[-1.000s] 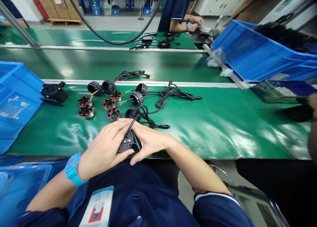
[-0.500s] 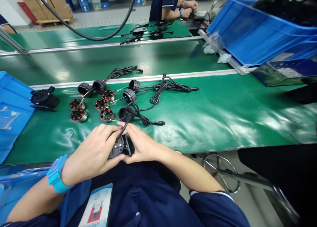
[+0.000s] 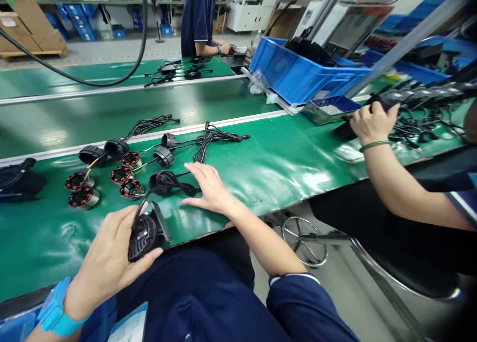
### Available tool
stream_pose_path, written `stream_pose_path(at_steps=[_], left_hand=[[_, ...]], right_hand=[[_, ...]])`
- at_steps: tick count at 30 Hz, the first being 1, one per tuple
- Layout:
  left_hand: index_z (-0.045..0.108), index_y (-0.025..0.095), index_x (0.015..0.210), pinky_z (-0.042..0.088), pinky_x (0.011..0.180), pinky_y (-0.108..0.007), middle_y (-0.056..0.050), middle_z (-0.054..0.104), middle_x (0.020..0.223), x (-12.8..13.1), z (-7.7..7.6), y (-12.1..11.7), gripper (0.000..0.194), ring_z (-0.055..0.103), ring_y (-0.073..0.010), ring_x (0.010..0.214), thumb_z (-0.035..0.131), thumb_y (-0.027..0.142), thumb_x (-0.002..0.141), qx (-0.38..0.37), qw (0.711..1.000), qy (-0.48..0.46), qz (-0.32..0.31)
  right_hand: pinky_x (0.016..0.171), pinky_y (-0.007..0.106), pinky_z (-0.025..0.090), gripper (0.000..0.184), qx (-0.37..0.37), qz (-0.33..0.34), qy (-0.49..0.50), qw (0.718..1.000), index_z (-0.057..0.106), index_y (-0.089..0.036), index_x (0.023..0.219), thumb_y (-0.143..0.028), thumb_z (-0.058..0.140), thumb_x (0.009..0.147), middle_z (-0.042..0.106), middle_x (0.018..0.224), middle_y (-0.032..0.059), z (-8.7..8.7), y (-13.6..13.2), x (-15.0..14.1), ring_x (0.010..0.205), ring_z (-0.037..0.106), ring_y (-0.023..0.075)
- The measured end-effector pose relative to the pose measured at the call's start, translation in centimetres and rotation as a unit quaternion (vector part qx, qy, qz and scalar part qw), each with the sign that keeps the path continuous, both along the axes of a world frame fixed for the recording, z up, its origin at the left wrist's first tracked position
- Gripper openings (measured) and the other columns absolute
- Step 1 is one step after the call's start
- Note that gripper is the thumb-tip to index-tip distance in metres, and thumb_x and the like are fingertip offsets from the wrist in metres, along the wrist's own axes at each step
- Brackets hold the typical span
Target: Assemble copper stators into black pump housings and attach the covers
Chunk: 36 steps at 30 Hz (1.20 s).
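My left hand (image 3: 112,255) is wrapped round a black ribbed pump housing (image 3: 143,235), tilted above the front edge of the green bench. A flat plate stands on the housing's right side, and a black cable runs up from its top. My right hand (image 3: 212,190) is open, fingers and thumb apart, beside a coiled black cable (image 3: 179,183); whether it touches the coil I cannot tell. Farther left lie several stators with copper windings (image 3: 131,187), wired to black ring caps (image 3: 164,156) with cables (image 3: 208,138).
Another black pump housing (image 3: 22,180) sits at the left. A co-worker's hand (image 3: 374,121) grips a black part at the right, near more cabled parts. A blue crate (image 3: 298,78) and a small tray (image 3: 331,108) stand behind. A stool base (image 3: 305,242) is below the bench.
My right hand has let go of the pump housing and moved right, opening. My left hand still holds the housing. The view has swung right, bringing a co-worker's arm into sight.
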State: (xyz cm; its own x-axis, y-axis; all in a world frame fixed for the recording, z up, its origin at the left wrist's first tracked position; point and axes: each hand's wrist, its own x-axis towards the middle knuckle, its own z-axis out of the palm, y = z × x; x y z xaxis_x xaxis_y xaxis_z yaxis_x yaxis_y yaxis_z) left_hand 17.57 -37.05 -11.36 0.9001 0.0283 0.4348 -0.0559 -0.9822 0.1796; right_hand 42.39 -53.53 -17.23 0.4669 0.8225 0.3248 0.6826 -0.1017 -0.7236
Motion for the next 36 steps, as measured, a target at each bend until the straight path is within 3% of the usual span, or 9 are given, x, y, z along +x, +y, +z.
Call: stream_pose_path(at_steps=[2,4,7,11,14,19,23,29,36], left_hand=[[0.029,0.010,0.159,0.048,0.103,-0.050,-0.023,0.051,0.136,0.2,-0.2,-0.1,0.091,0.051,-0.0360,0.125,0.070,0.053,0.091,-0.024,0.999,-0.039,0.007],[0.023,0.009,0.161,0.049,0.103,-0.050,-0.024,0.048,0.139,0.4,-0.4,-0.5,0.102,0.050,-0.0356,0.127,0.071,0.061,0.087,-0.049,0.996,-0.071,0.015],[0.012,0.009,0.164,0.052,0.099,-0.046,-0.026,0.045,0.141,0.7,-0.5,-1.0,0.117,0.053,-0.0328,0.123,0.062,0.077,0.083,-0.070,0.994,-0.084,0.015],[0.007,0.010,0.165,0.052,0.099,-0.049,-0.027,0.043,0.144,0.8,-0.6,-1.1,0.122,0.052,-0.0346,0.125,0.054,0.084,0.081,-0.053,0.996,-0.077,0.005],[0.008,0.011,0.166,0.053,0.098,-0.047,-0.026,0.044,0.145,1.2,-0.8,-1.1,0.118,0.055,-0.0317,0.118,0.056,0.081,0.084,-0.072,0.994,-0.080,-0.003],[0.012,0.012,0.166,0.042,0.111,-0.054,-0.027,0.034,0.151,3.6,-1.5,-2.5,0.115,0.049,-0.0363,0.133,0.063,0.075,0.085,-0.101,0.988,-0.106,-0.050],[0.013,0.016,0.166,0.038,0.117,-0.052,-0.023,0.032,0.154,5.7,-2.6,-4.3,0.100,0.043,-0.0343,0.141,0.064,0.062,0.093,-0.136,0.982,-0.103,-0.079],[0.021,0.019,0.164,0.050,0.106,-0.052,-0.022,0.035,0.154,6.7,-6.0,-5.7,0.086,0.043,-0.0343,0.140,0.061,0.056,0.097,-0.108,0.992,-0.040,-0.044],[0.019,0.022,0.163,0.054,0.103,-0.053,-0.021,0.036,0.154,6.4,-10.1,-6.4,0.079,0.049,-0.0342,0.136,0.054,0.056,0.099,-0.066,0.997,0.025,0.016]], right_hand=[[0.113,0.060,0.034,0.046,-0.074,0.017,0.054,0.996,0.058,-0.017,0.120,-0.045,0.072,0.086,0.065,0.115,0.0155,-0.2,-0.2,0.1,0.116,0.059,0.0321],[0.095,0.050,0.050,0.031,-0.070,0.019,0.130,0.989,0.054,-0.017,0.107,-0.046,0.056,0.097,0.065,0.098,0.0103,-0.5,0.0,-1.2,0.090,0.064,0.0242],[0.076,0.035,0.056,0.044,-0.031,0.063,0.257,0.964,0.051,-0.018,0.105,-0.060,0.041,0.101,0.064,0.099,0.0074,-0.7,1.0,-4.4,0.083,0.064,0.0178],[0.086,0.032,0.054,0.064,0.019,0.154,0.486,0.860,0.055,-0.016,0.114,-0.062,0.079,0.076,0.066,0.107,0.0060,0.0,2.9,-7.7,0.097,0.065,0.0185],[0.092,0.030,0.051,0.065,0.070,0.135,0.611,0.777,0.058,-0.016,0.112,-0.046,0.091,0.065,0.067,0.107,0.0038,1.0,3.1,-8.8,0.098,0.063,0.0166],[0.084,0.029,0.052,0.067,0.127,-0.035,0.638,0.758,0.061,-0.016,0.101,-0.029,0.096,0.045,0.068,0.098,0.0009,1.8,-0.3,-7.8,0.091,0.063,0.0169],[0.072,0.029,0.054,0.059,0.210,-0.213,0.601,0.741,0.061,-0.016,0.093,-0.032,0.090,0.045,0.068,0.085,0.0005,1.2,-5.5,-2.9,0.078,0.064,0.0171],[0.047,0.025,0.047,0.045,0.306,-0.412,0.481,0.711,0.055,-0.019,0.093,-0.041,0.079,0.061,0.066,0.076,-0.0019,1.2,-12.5,11.8,0.057,0.057,0.0141],[0.057,0.029,0.057,0.030,0.347,-0.528,0.407,0.659,0.056,-0.015,0.096,-0.036,0.074,0.081,0.062,0.072,-0.0013,2.6,-14.1,27.6,0.060,0.062,0.0140]])
